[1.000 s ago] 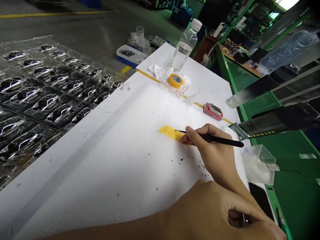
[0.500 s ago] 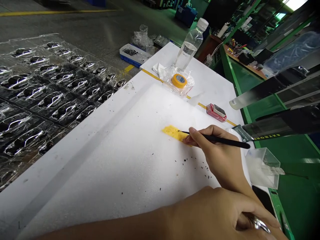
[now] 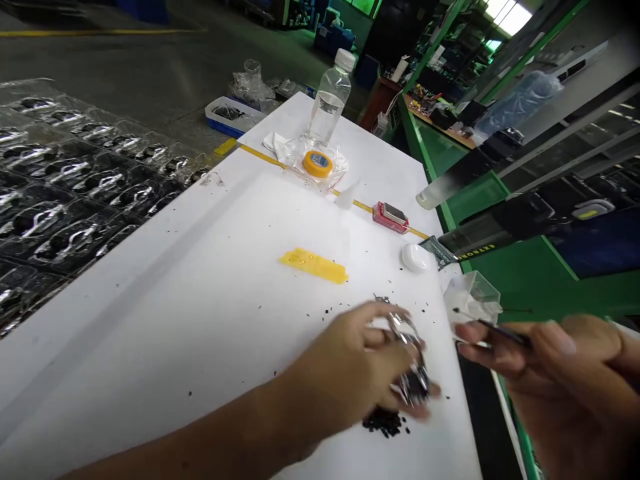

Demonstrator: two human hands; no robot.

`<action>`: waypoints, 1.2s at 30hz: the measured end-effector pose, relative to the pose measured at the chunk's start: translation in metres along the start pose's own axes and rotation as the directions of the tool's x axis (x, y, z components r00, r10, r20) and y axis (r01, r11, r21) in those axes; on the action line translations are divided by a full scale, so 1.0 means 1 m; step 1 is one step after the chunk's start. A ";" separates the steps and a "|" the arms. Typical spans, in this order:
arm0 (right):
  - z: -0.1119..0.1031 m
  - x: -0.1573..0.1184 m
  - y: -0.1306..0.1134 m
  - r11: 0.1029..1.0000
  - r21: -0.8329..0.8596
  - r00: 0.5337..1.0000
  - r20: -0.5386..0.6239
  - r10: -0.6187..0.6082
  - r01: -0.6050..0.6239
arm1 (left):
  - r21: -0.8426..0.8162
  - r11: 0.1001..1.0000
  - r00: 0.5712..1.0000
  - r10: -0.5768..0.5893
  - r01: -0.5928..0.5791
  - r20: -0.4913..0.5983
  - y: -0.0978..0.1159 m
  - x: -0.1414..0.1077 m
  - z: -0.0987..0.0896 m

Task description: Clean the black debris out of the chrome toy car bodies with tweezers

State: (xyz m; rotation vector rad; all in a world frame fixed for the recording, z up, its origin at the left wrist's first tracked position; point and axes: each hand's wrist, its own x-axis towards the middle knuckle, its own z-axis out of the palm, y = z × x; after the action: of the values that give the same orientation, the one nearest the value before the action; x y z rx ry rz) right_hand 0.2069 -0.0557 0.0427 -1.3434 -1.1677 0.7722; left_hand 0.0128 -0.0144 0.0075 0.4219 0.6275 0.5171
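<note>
My left hand (image 3: 363, 363) is closed around a shiny chrome-and-black part (image 3: 411, 367), held above the white work surface (image 3: 210, 327). The part is blurred, and my fingers cover some of it. Below the hand lies a pile of small black pieces (image 3: 384, 423). My right hand (image 3: 565, 373), close to the camera at the right, grips a slim black tool (image 3: 500, 331) between thumb and fingers. Its thin tip points left, towards the part but apart from it; the exact kind of tool is unclear. A strip of yellow tape (image 3: 314, 265) with small glossy beads lies flat beyond both hands.
Farther back are a yellow tape roll (image 3: 317, 163) on plastic film, a clear bottle (image 3: 329, 100), a red box (image 3: 391, 217) and a white lidded container (image 3: 415, 257). A clear plastic box (image 3: 473, 293) stands right. Trays of chrome parts (image 3: 65, 180) fill the left.
My right hand has drawn back from the yellow strip towards the camera with the tool. My left hand has moved forward and up over the surface with the chrome-and-black part. The view has shifted right.
</note>
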 end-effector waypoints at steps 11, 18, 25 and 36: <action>0.034 -0.043 0.016 0.965 -0.261 0.990 -0.130 -0.047 0.012 | -0.031 0.967 0.944 0.240 -0.254 -0.224 0.010 0.001 0.000; 0.043 -0.047 0.017 0.983 -0.165 0.977 -0.210 0.045 -0.081 | -0.005 0.959 0.938 0.276 -0.283 -0.209 0.008 0.003 -0.002; 0.043 -0.045 0.017 0.977 -0.206 0.981 -0.195 0.018 -0.059 | 0.024 0.955 0.932 0.295 -0.297 -0.213 0.006 0.002 -0.004; 0.047 -0.047 0.012 0.908 -0.395 0.972 -0.228 0.048 -0.137 | 0.014 0.957 0.936 0.287 -0.291 -0.202 0.006 0.003 -0.005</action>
State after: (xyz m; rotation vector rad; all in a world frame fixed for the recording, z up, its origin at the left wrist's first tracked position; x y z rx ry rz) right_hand 0.1517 -0.0836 0.0152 -1.7948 -1.1353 0.4434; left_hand 0.0096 -0.0071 0.0052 0.4528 0.7611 0.8535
